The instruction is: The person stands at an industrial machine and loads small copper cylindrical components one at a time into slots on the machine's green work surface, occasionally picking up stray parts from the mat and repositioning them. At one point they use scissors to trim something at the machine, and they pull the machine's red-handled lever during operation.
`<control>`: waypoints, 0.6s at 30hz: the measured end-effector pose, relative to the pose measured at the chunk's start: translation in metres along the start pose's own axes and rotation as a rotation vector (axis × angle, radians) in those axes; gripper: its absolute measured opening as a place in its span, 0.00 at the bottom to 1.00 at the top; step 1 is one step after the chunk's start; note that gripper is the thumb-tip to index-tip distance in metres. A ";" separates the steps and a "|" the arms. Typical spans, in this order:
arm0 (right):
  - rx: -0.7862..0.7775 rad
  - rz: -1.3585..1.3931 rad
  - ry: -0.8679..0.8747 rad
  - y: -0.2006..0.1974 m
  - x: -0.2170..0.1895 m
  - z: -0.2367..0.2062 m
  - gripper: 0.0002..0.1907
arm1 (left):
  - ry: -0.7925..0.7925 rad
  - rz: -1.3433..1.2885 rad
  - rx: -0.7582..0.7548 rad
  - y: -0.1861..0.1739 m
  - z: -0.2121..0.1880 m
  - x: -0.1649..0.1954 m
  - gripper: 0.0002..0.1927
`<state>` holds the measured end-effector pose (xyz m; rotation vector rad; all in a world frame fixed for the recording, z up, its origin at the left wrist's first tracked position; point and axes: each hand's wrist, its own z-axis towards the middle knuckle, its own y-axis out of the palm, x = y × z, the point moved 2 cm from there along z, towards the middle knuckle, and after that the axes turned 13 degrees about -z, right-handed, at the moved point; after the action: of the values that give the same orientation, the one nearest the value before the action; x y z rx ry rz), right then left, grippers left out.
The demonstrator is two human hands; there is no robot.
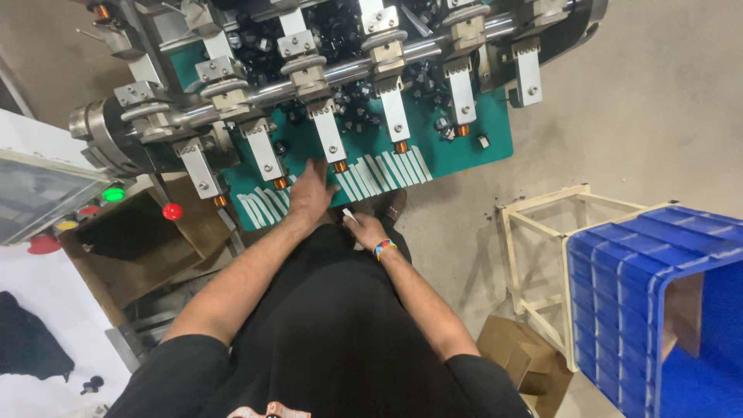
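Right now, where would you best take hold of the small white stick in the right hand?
The white stick juts up and left from the right hand, its lower end hidden in the fingers. Probably pinch the free upper end from the machine side, along its length; it is thin.

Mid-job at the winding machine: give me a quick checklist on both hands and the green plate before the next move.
1. Left hand on the green plate beside a white slot: ok.
2. Left hand clear of the spindle arm with the copper coil: not ok, right beside it.
3. Right hand holds a small white piece: ok.
4. Right hand off the plate, near the body: ok.
5. Machine stopped: cannot tell.
6. Blue crate within reach: cannot tell.
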<state>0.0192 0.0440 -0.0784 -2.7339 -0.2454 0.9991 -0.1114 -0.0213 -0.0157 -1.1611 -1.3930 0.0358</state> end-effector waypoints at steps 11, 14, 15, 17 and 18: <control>-0.087 0.063 -0.008 0.015 0.029 -0.018 0.18 | -0.136 -0.068 -0.180 0.001 0.018 -0.020 0.12; 0.028 0.053 -0.298 0.014 0.020 -0.019 0.16 | -0.271 -0.186 -0.420 0.002 0.015 -0.017 0.19; 0.058 0.020 -0.349 0.013 0.017 -0.019 0.16 | -0.315 -0.220 -0.527 0.004 0.009 -0.014 0.23; 0.133 -0.052 -0.464 0.010 0.008 -0.021 0.16 | -0.387 -0.211 -0.665 0.008 -0.004 -0.007 0.17; 0.107 -0.027 -0.398 0.009 0.005 -0.020 0.16 | -0.423 -0.207 -0.738 0.010 -0.009 -0.005 0.15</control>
<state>0.0370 0.0338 -0.0692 -2.4094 -0.2819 1.4972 -0.1003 -0.0254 -0.0238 -1.6645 -1.9825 -0.4359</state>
